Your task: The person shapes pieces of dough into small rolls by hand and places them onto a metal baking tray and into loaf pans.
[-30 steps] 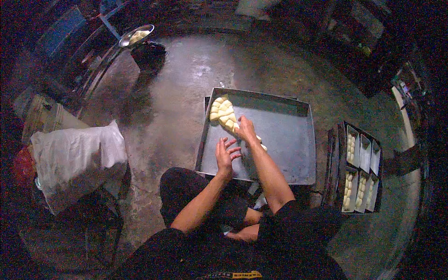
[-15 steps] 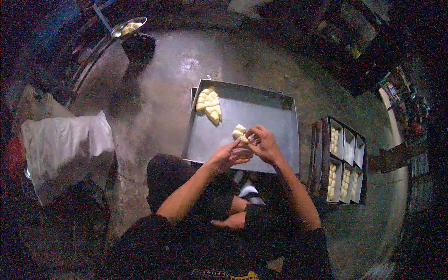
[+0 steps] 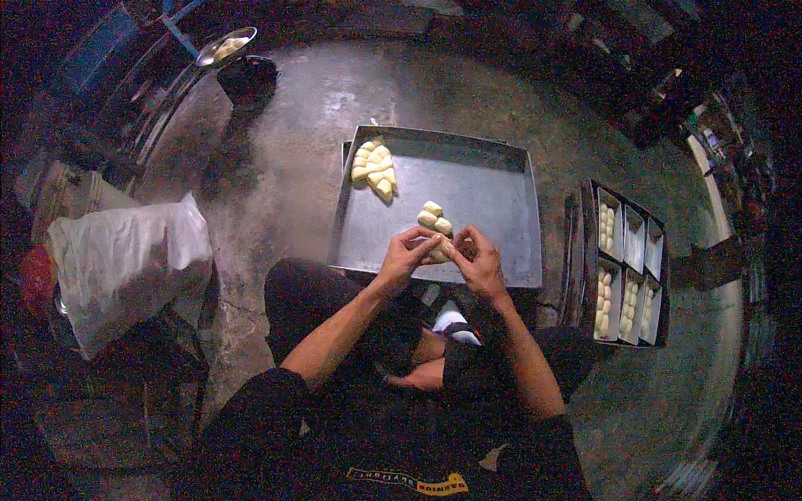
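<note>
A wide metal baking tray (image 3: 489,192) lies in front of me. Near its front edge, my left hand (image 3: 407,257) and my right hand (image 3: 479,265) come together with bent fingers, both pinching one small pale piece of dough (image 3: 436,249). The fingers cover part of this piece, so its full shape is hidden. Just beyond the fingertips, a few smooth, rounded dough pieces (image 3: 432,219) rest on the tray, close to one another. In the tray's far left corner sits a cluster of cut dough pieces (image 3: 373,169), pressed side by side.
On the right, a set of joined loaf tins (image 3: 620,263) stands on the floor, several holding rows of dough. A white plastic sheet (image 3: 138,263) drapes over something at left. Far left, a metal bowl (image 3: 225,48) holding pale dough sits on a dark stand.
Both hands have drawn nearer to me and closer together, now pinching the dough between their fingertips. More of the loose dough pieces beyond them shows. The whole view has shifted slightly.
</note>
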`<action>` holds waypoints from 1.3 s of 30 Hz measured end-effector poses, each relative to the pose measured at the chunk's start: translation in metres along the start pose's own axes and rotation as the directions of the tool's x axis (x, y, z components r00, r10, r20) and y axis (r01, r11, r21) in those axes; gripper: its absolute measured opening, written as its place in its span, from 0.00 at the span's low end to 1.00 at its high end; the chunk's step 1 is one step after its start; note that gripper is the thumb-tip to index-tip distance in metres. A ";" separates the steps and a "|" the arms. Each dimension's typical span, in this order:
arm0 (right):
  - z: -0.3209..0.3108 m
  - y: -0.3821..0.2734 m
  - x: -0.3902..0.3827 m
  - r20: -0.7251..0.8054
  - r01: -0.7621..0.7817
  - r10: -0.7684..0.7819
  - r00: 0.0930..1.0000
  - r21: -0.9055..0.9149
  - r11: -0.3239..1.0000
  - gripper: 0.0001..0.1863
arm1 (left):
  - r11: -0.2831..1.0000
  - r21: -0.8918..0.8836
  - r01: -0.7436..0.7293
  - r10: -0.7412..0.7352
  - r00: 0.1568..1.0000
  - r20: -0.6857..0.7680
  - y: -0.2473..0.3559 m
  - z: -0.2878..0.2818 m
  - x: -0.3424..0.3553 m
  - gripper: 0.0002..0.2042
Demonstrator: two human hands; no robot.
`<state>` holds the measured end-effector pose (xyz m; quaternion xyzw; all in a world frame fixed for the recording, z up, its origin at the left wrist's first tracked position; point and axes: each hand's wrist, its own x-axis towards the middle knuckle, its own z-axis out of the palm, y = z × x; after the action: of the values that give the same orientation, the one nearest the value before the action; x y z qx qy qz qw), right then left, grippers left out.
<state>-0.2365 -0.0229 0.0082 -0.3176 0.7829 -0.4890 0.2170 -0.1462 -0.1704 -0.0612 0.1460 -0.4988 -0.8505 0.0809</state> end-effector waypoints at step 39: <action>0.003 -0.005 0.001 0.137 0.458 -0.453 0.881 -0.488 0.743 0.13 | 0.972 -0.164 0.171 -0.177 0.984 -0.021 -0.003 -0.003 0.002 0.15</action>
<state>-0.2339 -0.0264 0.0115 -0.5470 0.7806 -0.3024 0.0036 -0.1467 -0.1717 -0.0655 0.1972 -0.4120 -0.8892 0.0264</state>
